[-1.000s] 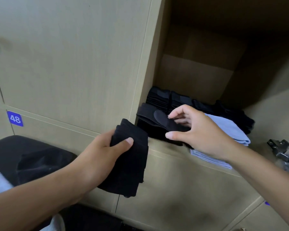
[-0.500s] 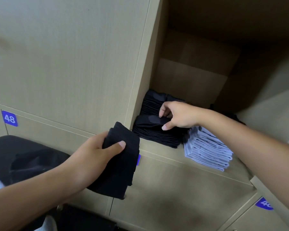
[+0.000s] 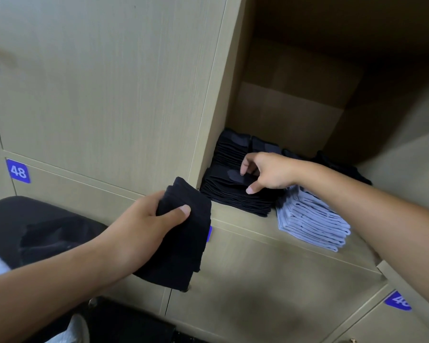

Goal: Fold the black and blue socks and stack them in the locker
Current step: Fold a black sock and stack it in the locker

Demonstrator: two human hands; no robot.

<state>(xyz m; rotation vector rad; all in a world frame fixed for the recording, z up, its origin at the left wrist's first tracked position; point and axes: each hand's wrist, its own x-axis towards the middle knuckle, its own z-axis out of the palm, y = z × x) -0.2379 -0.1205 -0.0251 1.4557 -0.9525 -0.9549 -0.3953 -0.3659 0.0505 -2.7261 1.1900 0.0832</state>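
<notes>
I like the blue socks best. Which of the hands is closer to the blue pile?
Right. The right hand rests on the black sock stack beside the blue pile; the left hand holds folded black socks outside the locker.

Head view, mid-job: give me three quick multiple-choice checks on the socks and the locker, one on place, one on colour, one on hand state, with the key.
1. Where does the light blue stack sit relative to the black stack in the locker?
A. To its right
B. To its left
C. On top of it

2. What colour is the folded sock bundle in the left hand?
A. Light blue
B. Black
C. White

3. What is the right hand doing?
A. Hanging idle outside the locker
B. Gripping the light blue stack
C. Touching the top of the black stack

Key: 1 A, blue lies nearer the right wall. 2 B, the bundle is dark throughout. 3 C, its fingertips are on the top black sock.
</notes>
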